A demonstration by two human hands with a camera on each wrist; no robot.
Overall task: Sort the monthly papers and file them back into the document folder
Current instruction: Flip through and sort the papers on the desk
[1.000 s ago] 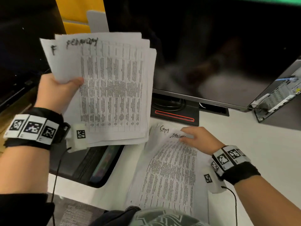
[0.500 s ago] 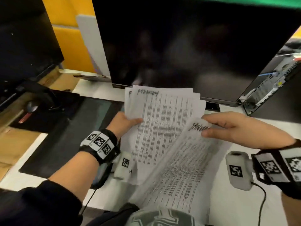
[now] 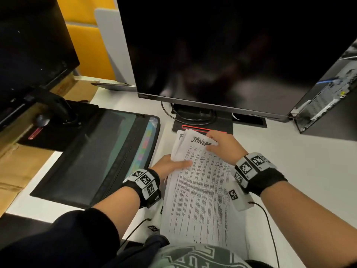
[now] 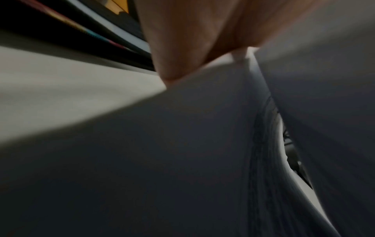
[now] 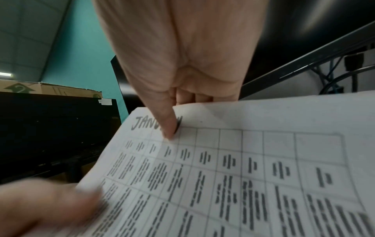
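While the right hand (image 3: 220, 146) pinches the white printed January sheet (image 3: 201, 182) atop the stack, probably ordering months, the left hand (image 3: 170, 167) grips beneath, just right of the black zipped document folder (image 3: 92, 157).

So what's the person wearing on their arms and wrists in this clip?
Each wrist has a black band ringed with white blocks printed with black square codes: left wrist, right wrist. A white tagged camera unit with a thin black cable hangs under the right one. The left arm has a dark sleeve pushed up; the right forearm is bare.
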